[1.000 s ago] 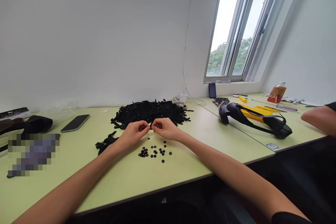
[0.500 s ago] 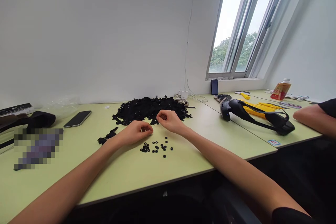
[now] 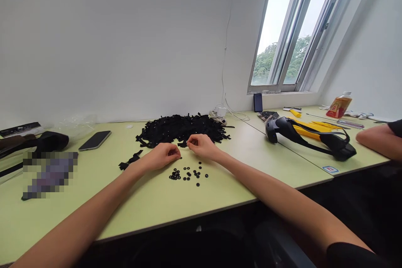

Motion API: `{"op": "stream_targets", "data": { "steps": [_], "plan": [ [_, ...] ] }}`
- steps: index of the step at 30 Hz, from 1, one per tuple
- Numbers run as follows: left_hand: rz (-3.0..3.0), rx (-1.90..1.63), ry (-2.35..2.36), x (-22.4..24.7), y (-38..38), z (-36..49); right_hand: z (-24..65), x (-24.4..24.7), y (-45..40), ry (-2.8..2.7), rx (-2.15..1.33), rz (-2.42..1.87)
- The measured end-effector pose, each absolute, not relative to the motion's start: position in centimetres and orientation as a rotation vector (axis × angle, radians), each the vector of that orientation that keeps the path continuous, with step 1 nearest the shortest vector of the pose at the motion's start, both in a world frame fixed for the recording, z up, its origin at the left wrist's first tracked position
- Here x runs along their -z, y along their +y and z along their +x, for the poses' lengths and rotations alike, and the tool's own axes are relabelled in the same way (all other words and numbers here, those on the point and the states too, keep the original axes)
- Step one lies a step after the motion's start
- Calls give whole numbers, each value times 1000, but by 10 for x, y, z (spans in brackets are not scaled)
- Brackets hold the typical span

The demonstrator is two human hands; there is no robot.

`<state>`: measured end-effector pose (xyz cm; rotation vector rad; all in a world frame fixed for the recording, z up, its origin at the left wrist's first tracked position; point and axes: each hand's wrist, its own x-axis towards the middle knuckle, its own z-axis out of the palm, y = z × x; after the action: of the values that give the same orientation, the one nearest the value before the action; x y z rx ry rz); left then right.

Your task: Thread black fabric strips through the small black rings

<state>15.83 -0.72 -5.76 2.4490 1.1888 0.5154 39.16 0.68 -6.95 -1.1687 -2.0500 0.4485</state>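
Observation:
My left hand (image 3: 161, 155) is curled above the table, its thumb and fingers pinched together. A small black disc (image 3: 181, 158) shows by its thumb tip; whether it is held or lies on the table I cannot tell. My right hand (image 3: 203, 147) is also closed in a pinch, at the front edge of a heap of black fabric strips (image 3: 185, 127). Black fabric shows beside its fingertips, and what is between them is hidden. Nearer me, several small black discs with holes (image 3: 174, 174) lie scattered. A few black strips (image 3: 131, 161) lie left of the heap, behind my left wrist.
To the left are a phone (image 3: 94, 140), a clear plastic bag (image 3: 73, 125) and a pixelated item (image 3: 53, 173). A black headset (image 3: 309, 138) lies at right with yellow tools (image 3: 314, 127). Farther right are a drink bottle (image 3: 339, 105) and another person's arm (image 3: 375, 139).
My left fingers have drawn closer together, and my right hand has shifted very slightly at the heap's edge. The whole view has moved a little; the discs lie as before.

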Motion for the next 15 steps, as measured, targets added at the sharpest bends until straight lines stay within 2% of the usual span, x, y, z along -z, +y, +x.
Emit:
{"op": "stream_targets", "data": {
  "steps": [15],
  "plan": [
    [2484, -547, 1140, 58, -11, 163, 392, 76, 8, -2122, -460, -1152]
  ]
}}
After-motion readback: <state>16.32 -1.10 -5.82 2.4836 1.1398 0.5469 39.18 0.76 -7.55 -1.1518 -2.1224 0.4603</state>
